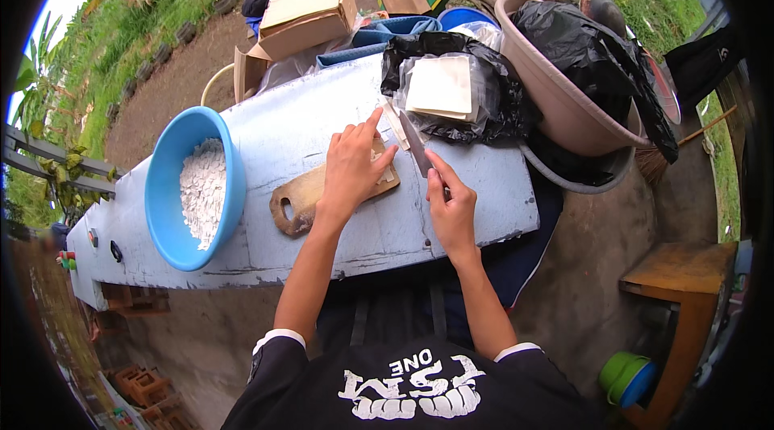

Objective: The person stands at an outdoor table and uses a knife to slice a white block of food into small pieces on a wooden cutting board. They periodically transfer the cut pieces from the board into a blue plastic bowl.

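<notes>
My right hand grips a knife by its handle, the blade pointing away from me beside the wooden cutting board. Fingers apart, my left hand is over the board and hides part of it; whether it touches the board is unclear. Small pale cut pieces lie on the board by my left thumb. Pale strips lie just beyond, near the blade. A stack of pale square sheets rests on clear plastic over a black plastic bag.
A blue basin with many small white pieces stands at left on the pale-painted table. Cardboard boxes are at the far edge. At right, a large pinkish tub holds black plastic. A wooden stool-like piece stands lower right.
</notes>
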`<action>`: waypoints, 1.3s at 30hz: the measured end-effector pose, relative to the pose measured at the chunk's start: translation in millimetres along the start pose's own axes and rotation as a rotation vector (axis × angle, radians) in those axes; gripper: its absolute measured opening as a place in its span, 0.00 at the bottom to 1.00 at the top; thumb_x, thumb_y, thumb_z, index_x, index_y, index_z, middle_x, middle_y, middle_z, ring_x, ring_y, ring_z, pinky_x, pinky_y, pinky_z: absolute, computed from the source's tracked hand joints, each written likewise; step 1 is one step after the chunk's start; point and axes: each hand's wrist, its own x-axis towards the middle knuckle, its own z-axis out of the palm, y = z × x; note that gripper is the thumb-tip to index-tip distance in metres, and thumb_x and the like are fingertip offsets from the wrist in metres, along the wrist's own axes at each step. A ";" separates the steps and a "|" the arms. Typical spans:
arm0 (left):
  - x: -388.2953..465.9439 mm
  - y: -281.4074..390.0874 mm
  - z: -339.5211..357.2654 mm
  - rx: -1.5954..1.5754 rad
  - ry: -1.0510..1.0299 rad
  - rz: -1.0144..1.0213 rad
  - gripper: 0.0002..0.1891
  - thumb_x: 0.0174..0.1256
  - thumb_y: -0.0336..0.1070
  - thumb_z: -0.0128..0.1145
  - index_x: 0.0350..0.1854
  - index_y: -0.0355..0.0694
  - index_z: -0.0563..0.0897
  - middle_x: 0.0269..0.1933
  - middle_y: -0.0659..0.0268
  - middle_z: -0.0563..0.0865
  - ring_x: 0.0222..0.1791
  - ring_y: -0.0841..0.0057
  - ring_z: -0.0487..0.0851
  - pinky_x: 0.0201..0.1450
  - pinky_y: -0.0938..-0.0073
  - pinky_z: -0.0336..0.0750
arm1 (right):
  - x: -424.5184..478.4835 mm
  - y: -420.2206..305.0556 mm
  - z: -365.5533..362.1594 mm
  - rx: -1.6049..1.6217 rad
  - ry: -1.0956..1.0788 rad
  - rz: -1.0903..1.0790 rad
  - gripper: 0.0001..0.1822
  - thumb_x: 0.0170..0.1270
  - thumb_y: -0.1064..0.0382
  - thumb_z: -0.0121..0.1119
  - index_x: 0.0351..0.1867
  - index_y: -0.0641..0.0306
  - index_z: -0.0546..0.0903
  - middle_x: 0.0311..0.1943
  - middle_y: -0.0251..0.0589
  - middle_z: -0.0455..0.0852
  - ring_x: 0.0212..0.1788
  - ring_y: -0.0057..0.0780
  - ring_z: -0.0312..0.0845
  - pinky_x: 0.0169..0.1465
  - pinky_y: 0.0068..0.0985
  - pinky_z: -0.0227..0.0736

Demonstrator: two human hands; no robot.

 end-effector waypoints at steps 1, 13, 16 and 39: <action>-3.2 1.0 -0.4 -0.003 0.003 -0.012 0.30 0.72 0.44 0.73 0.74 0.39 0.84 0.48 0.61 0.92 0.54 0.62 0.86 0.65 0.57 0.75 | 0.1 -0.1 -0.2 -0.002 0.005 -0.013 0.18 0.84 0.69 0.59 0.70 0.65 0.86 0.38 0.48 0.93 0.34 0.21 0.81 0.42 0.27 0.79; 22.4 15.2 4.2 0.164 -0.052 -0.257 0.08 0.66 0.40 0.74 0.37 0.41 0.96 0.40 0.58 0.94 0.48 0.59 0.90 0.53 0.56 0.85 | -1.0 -7.0 -1.1 -0.011 0.000 -0.008 0.19 0.84 0.68 0.61 0.71 0.63 0.87 0.28 0.41 0.82 0.29 0.21 0.74 0.36 0.28 0.74; 28.0 12.8 5.8 0.118 -0.074 -0.279 0.07 0.65 0.39 0.74 0.35 0.41 0.96 0.37 0.58 0.95 0.46 0.58 0.92 0.51 0.55 0.86 | -0.9 -7.3 -0.9 -0.012 0.005 -0.013 0.19 0.84 0.67 0.61 0.70 0.63 0.87 0.28 0.41 0.83 0.29 0.21 0.74 0.36 0.28 0.74; -96.8 -34.2 -21.2 -0.042 0.033 -0.016 0.50 0.60 0.50 0.82 0.84 0.43 0.73 0.82 0.54 0.75 0.85 0.52 0.65 0.90 0.48 0.55 | -7.8 18.7 2.0 -0.025 0.247 -0.011 0.21 0.85 0.62 0.60 0.71 0.70 0.79 0.24 0.30 0.76 0.26 0.16 0.68 0.30 0.28 0.64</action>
